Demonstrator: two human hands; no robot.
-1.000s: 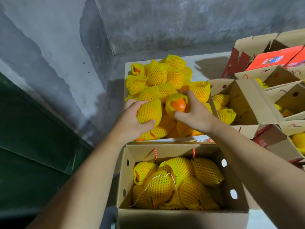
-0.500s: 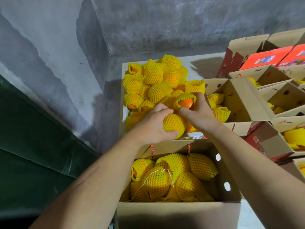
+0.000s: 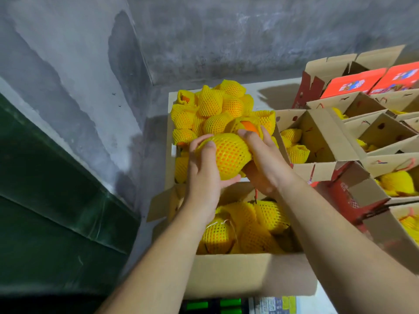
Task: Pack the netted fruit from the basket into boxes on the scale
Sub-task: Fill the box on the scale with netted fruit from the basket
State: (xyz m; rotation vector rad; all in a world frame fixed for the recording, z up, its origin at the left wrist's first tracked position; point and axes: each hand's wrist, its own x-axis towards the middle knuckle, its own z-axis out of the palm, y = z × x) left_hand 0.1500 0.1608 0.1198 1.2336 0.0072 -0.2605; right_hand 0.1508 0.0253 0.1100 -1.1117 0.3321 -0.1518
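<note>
Head view: the left hand (image 3: 204, 171) grips a netted fruit (image 3: 227, 155), fingers curled over its top and thumb under it, holding it in the air just above the far edge of the box (image 3: 238, 274). The right hand (image 3: 264, 164) touches the same fruit on its right side and curls round a second fruit (image 3: 249, 126), whose orange skin shows through the open end of its net; the two hands are close together, the fruit between them. Just beyond the hands lies the basket (image 3: 169, 141), heaped with netted fruit. Below the wrists, the box is nearly full of netted fruit. Under its near edge green digits of the scale (image 3: 210, 305) show. Right of the right hand stand more boxes (image 3: 340, 137), open, some holding fruit.
</note>
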